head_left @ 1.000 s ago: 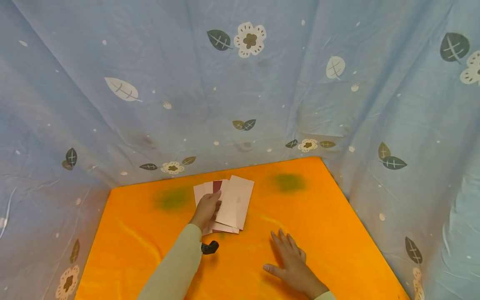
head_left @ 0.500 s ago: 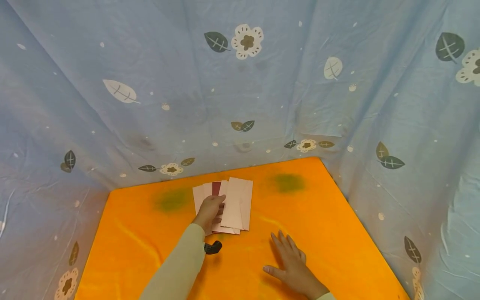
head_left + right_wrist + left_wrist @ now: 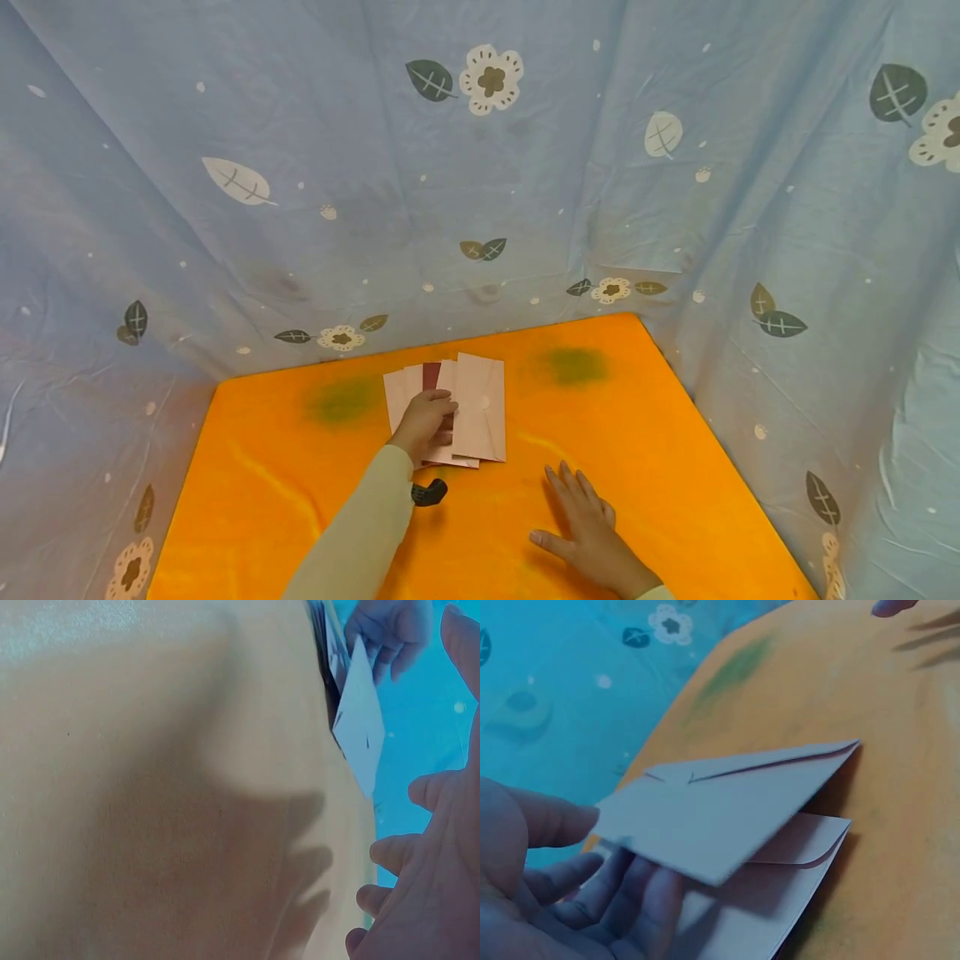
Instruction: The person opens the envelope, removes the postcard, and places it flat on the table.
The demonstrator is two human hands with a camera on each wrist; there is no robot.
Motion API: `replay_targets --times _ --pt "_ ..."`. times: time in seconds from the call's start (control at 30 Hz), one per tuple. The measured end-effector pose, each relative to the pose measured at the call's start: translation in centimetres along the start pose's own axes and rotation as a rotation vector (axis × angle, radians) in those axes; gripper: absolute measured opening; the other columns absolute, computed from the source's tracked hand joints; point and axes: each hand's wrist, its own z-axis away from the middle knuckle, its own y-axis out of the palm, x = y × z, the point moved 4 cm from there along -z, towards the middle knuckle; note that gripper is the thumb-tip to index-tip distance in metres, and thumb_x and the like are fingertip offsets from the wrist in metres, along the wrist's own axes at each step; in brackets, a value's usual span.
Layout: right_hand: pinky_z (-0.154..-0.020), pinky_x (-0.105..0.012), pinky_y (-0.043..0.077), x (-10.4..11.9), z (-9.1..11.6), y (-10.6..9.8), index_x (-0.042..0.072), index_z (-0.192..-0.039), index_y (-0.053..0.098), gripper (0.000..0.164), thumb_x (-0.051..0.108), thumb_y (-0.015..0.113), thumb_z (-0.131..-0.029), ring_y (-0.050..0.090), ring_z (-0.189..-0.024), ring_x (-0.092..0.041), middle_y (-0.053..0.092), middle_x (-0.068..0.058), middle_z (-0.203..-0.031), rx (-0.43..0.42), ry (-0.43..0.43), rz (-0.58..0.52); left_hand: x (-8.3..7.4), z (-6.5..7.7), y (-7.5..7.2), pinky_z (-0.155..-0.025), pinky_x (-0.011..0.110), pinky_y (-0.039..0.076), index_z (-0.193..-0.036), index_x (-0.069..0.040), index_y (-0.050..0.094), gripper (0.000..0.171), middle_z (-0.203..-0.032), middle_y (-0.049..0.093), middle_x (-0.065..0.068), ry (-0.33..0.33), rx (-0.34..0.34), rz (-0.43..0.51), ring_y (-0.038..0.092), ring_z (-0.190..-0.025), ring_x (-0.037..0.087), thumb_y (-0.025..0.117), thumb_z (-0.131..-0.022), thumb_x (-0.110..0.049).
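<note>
My left hand reaches over a fanned pile of pale pink envelopes. It pinches the left edge of the top envelope, thumb at the edge and fingers curled beneath, as the left wrist view shows. That envelope is tilted, with its flap side up, and its shadow falls on the envelope below. A dark red strip shows among the pile. To the right, my right hand is held over the table with fingers spread, holding nothing; its shadow lies under it in the right wrist view.
An orange cloth with blurred green patches covers the table. Blue curtains with flowers and leaves hang behind it and on both sides. A black wrist mount sticks out from my left sleeve.
My left hand has shifted slightly right and the top envelope has turned from a slant to nearly straight, its lower edge moving right. The right hand has stayed almost still.
</note>
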Motion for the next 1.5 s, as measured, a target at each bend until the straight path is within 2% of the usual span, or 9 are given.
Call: replay_targets --times 0.1,0.3,0.5,0.63,0.87,1.0,1.13,1.33,1.5 --pt "-0.107 -0.081 0.002 0.1 0.1 0.0 0.016 -0.176 0.016 0.097 0.052 0.071 -0.104 -0.005 -0.16 -0.054 0.0 -0.017 -0.18 -0.001 -0.001 -0.005 0.0 -0.2 0.2 -0.069 0.037 0.064 -0.152 -0.001 0.057 0.045 -0.116 0.069 0.021 0.023 0.033 0.001 0.069 -0.083 0.027 0.064 -0.11 -0.013" --pt "-0.107 -0.081 0.003 0.2 0.1 -0.1 0.016 -0.176 0.017 0.098 0.052 0.072 -0.103 -0.005 -0.16 -0.055 0.0 -0.017 -0.18 0.003 0.001 -0.007 0.3 -0.6 0.9 -0.065 0.039 0.064 -0.15 0.002 0.057 0.046 -0.125 0.07 0.018 0.04 0.075 0.012 0.07 -0.071 0.022 0.065 -0.105 -0.004" --pt "-0.108 -0.08 0.003 0.1 0.1 0.0 0.016 -0.176 0.017 0.097 0.053 0.071 -0.104 -0.005 -0.16 -0.054 0.0 -0.017 -0.18 0.008 0.015 -0.002 0.6 -0.8 1.6 -0.064 0.041 0.065 -0.153 0.004 0.053 0.052 -0.117 0.072 0.021 0.034 0.116 0.017 0.073 -0.071 0.024 0.068 -0.104 -0.005" --pt "-0.108 -0.08 0.003 0.0 0.1 0.2 0.016 -0.176 0.017 0.097 0.052 0.071 -0.104 -0.006 -0.16 -0.054 0.0 -0.017 -0.18 0.013 0.013 -0.016 0.7 -0.6 1.7 -0.064 0.039 0.064 -0.151 0.001 0.055 0.05 -0.113 0.073 0.017 0.047 0.1 -0.014 0.07 -0.069 0.024 0.068 -0.103 -0.005" --pt "-0.107 -0.08 0.005 -0.4 0.2 0.5 0.014 -0.176 0.019 0.096 0.052 0.071 -0.104 -0.002 -0.16 -0.056 0.003 -0.02 -0.179 -0.003 -0.011 0.007 0.6 0.6 1.6 -0.063 0.037 0.063 -0.15 -0.004 0.059 0.048 -0.095 0.073 0.015 0.067 0.085 -0.002 0.068 -0.067 0.023 0.068 -0.103 -0.007" --pt "-0.107 -0.08 0.005 -0.5 0.3 0.6 0.014 -0.176 0.02 0.095 0.052 0.07 -0.105 -0.002 -0.16 -0.055 0.004 -0.02 -0.179 -0.003 -0.013 0.011 0.6 1.5 1.6 -0.065 0.04 0.064 -0.15 -0.007 0.06 0.048 -0.09 0.073 0.017 0.069 0.078 -0.001 0.067 -0.064 0.024 0.069 -0.103 -0.01" --pt "-0.107 -0.082 0.003 -0.4 0.1 0.7 0.015 -0.176 0.018 0.096 0.053 0.07 -0.105 -0.003 -0.16 -0.054 0.003 -0.018 -0.18 0.004 -0.005 0.001 0.7 2.1 1.5 -0.068 0.043 0.065 -0.151 -0.007 0.059 0.048 -0.097 0.073 0.017 0.073 0.069 -0.005 0.068 -0.066 0.025 0.068 -0.104 -0.012" --pt "-0.108 -0.078 0.003 -0.4 -0.2 0.8 0.018 -0.176 0.017 0.098 0.056 0.071 -0.103 -0.004 -0.161 -0.051 0.002 -0.016 -0.18 0.012 0.005 0.001 0.8 3.3 1.1 -0.067 0.039 0.065 -0.151 -0.001 0.057 0.049 -0.108 0.072 0.019 0.105 0.055 0.008 0.072 -0.076 0.027 0.067 -0.104 -0.011" --pt "-0.107 -0.08 0.006 -0.2 -0.4 0.7 0.017 -0.176 0.019 0.102 0.056 0.075 -0.1 -0.002 -0.161 -0.053 0.004 -0.017 -0.18 -0.005 -0.017 0.007 1.2 4.3 0.5 -0.065 0.036 0.064 -0.149 0.0 0.057 0.048 -0.109 0.071 0.017 0.106 0.051 0.019 0.067 -0.078 0.024 0.068 -0.104 -0.009"
